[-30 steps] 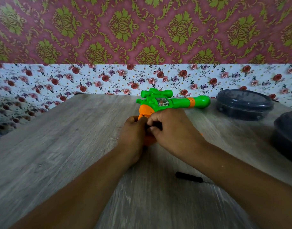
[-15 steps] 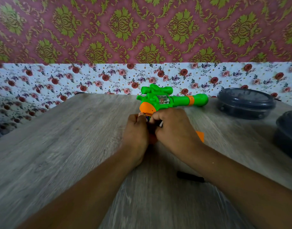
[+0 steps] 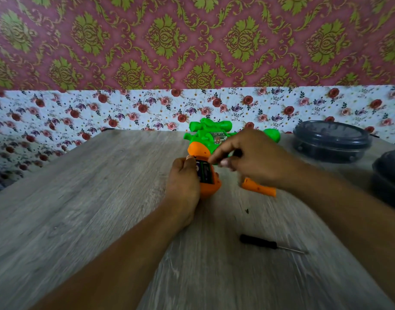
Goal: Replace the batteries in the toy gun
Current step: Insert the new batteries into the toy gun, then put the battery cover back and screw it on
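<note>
The green and orange toy gun (image 3: 211, 136) lies on the wooden table (image 3: 80, 209), barrel pointing right. My left hand (image 3: 184, 182) grips its orange handle (image 3: 211, 189) from the left. The handle's battery compartment is uncovered, and dark batteries (image 3: 204, 173) show inside it. My right hand (image 3: 254, 157) hovers over the gun, blurred, fingers curled, its index fingertip close to the top of the compartment. Whether it holds anything I cannot tell. The orange battery cover (image 3: 259, 188) lies on the table under my right wrist.
A black screwdriver (image 3: 259, 243) lies near my right forearm, and a tiny dark screw (image 3: 247, 211) sits between it and the cover. Two dark lidded containers (image 3: 330, 140) (image 3: 390, 175) stand at the right. A floral wall runs behind the table.
My right hand has lifted up and to the right off the handle, uncovering the batteries and the loose orange cover. My left hand keeps its grip on the handle.
</note>
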Tool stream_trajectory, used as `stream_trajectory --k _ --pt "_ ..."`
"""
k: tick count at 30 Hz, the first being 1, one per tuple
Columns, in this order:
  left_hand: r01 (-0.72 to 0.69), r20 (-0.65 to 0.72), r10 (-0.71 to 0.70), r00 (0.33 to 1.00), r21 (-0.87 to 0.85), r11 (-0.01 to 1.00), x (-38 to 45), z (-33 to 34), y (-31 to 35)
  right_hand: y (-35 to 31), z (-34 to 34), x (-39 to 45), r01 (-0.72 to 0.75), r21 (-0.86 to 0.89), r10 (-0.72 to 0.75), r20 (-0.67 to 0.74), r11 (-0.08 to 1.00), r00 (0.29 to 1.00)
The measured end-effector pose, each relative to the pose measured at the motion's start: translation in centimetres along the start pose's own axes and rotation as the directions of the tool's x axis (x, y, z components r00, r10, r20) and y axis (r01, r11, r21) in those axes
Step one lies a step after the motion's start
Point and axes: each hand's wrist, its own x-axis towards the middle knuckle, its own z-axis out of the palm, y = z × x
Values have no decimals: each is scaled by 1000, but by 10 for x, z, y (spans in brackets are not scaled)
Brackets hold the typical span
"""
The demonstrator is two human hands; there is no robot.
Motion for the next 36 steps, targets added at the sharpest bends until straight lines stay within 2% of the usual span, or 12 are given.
stream_trajectory --k 3,5,7,8,13,19,24,28,31,34,36 --pt "67 -7 -68 998 -73 995 -1 0 2 11 -31 -5 -38 -112 57 177 993 982" --pt "70 -4 -71 998 -76 995 -2 -1 3 21 -40 -10 -69 -314 176 326 947 929" --pt "41 12 -40 999 -56 998 -5 -3 4 33 -35 -13 -61 -498 292 402 865 868" --pt "14 42 -12 999 -34 999 -9 -4 6 39 -29 -15 -33 -532 297 421 846 857" --pt "-13 73 15 997 -17 1000 -12 -8 8 57 -7 -14 39 -518 193 388 855 901" --pt "50 52 -47 998 -77 996 2 -4 -3 60 -8 -10 34 -569 216 366 822 905" --pt "99 42 -94 995 -138 986 12 -3 -11 63 -9 -8 -13 -634 292 338 773 895" --pt "122 34 -117 992 -173 977 -5 -3 7 59 -13 -8 -56 -553 235 258 832 937" --pt "140 73 -127 989 -210 968 -4 -6 9 42 -13 -9 -75 -306 123 142 949 982" --pt "112 131 -83 988 -238 965 -7 -7 10 18 -3 -9 11 -44 -11 -6 999 1000" --pt "108 141 -75 987 -247 963 -7 -7 11 8 9 -7 95 -25 -97 -82 995 992"
